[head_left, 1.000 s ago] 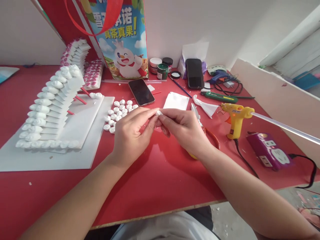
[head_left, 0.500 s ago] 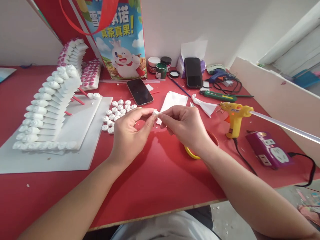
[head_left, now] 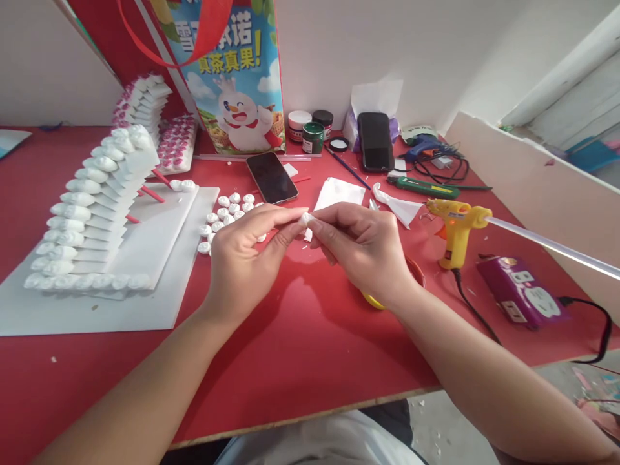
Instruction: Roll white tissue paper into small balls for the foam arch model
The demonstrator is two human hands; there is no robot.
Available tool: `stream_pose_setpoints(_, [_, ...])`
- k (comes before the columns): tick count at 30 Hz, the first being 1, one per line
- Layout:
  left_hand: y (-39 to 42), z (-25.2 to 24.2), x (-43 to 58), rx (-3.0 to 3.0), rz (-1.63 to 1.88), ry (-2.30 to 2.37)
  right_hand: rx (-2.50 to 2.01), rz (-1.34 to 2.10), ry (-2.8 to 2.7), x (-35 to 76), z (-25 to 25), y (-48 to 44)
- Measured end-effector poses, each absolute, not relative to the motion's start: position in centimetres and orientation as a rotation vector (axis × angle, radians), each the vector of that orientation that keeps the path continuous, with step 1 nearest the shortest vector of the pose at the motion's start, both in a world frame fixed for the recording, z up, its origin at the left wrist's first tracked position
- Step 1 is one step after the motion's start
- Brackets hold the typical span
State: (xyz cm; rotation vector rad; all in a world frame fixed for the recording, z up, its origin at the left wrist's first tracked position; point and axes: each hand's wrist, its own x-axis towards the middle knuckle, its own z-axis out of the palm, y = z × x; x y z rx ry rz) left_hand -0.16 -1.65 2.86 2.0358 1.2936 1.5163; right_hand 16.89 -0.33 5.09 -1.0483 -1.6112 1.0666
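Note:
A small white rolled paper rosette (head_left: 305,219) is pinched between the fingertips of both hands, above the red table. My left hand (head_left: 252,255) has its thumb and index finger closed on one side of it. From the other side, the thumb and index finger of my right hand (head_left: 365,242) press on it. Several similar white rosettes (head_left: 234,208) lie on the table behind my left hand, which partly covers them. A stack of white paper tissues (head_left: 341,194) lies just beyond the fingers, and a twisted piece of tissue (head_left: 397,205) rests to its right.
At left, a curved white model (head_left: 97,206) trimmed with rosettes stands on white foam boards (head_left: 179,284). A yellow glue gun (head_left: 455,232) with a long glue stick and a purple power box (head_left: 523,290) sit at right. Phones (head_left: 272,177), paint jars (head_left: 312,137) and a bag (head_left: 237,84) are behind.
The white piece looks more rounded between my fingertips. My left hand has shifted slightly left and covers more of the loose rosettes; my right hand has turned a little.

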Motion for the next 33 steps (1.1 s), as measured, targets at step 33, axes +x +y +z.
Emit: stream_pose_setpoints(33, [-1.1, 2.4, -0.3, 2.056, 1.471, 1.318, -0.935, 1.84, -1.268, 17.4, 5.1, 1.5])
